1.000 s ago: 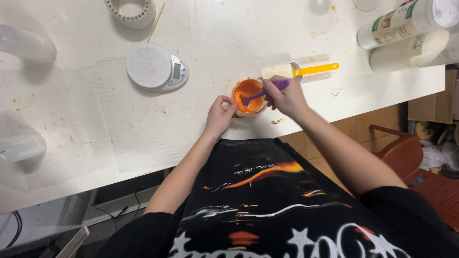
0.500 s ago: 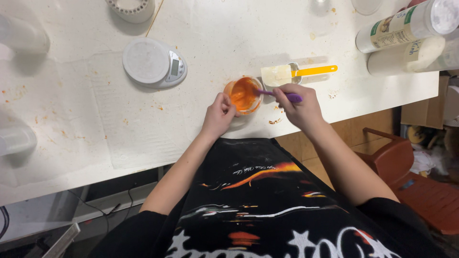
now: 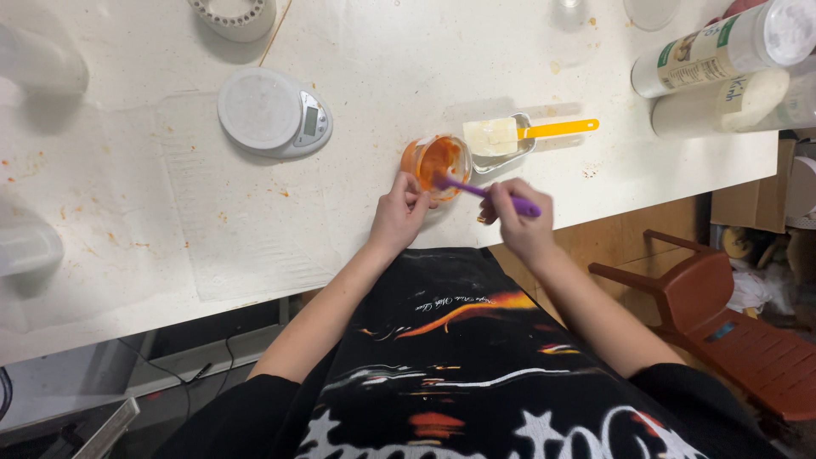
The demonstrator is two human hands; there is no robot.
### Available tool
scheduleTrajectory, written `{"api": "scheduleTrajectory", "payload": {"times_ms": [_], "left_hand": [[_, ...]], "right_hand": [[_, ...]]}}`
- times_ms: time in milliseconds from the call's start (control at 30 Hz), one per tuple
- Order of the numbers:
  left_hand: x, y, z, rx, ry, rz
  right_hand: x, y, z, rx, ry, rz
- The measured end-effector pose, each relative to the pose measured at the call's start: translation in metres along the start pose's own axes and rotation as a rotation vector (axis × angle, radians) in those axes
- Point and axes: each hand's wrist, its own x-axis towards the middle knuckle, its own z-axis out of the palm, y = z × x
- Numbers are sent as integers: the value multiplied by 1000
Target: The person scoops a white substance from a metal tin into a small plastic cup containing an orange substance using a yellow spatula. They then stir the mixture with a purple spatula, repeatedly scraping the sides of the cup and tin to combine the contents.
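Observation:
A small clear cup (image 3: pixel 433 159) with orange paste inside stands on the white table (image 3: pixel 382 51), tilted a little toward me. My left hand (image 3: pixel 398 211) grips the cup's near side. My right hand (image 3: pixel 516 219) holds a purple spatula (image 3: pixel 486 193) by its handle, and the spatula's tip is in the orange paste. Just behind the cup lies a metal scoop with a yellow handle (image 3: pixel 525 133), holding a pale block.
A round white kitchen scale (image 3: pixel 272 112) sits to the left. Two tall white bottles (image 3: pixel 722 59) lie at the far right. Clear containers (image 3: pixel 30 246) line the left edge; a white ring-shaped holder (image 3: pixel 234 15) is at the top. A brown chair (image 3: pixel 722 314) stands right of the table.
My right hand has drawn back toward me with the spatula, its tip still in the cup. The left hand keeps hold of the cup, which now leans a little.

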Motion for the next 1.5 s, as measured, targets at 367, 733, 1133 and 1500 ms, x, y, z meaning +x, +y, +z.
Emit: {"api": "scheduleTrajectory", "payload": {"times_ms": [367,733,1133,1500], "left_hand": [[-2,2,5,-5,45,-58],[3,-16,-4,-373,51,-117],[-2,-8,-6,-546,45,-168],[-3,1,-12,-520,28,-197]], "right_hand": [[-6,14,10,169,2,136],[32,-30,15,-234,-286,73],[46,-30,20,-320,-188,-66],[45,-35,31,-325,-192,91]]}}
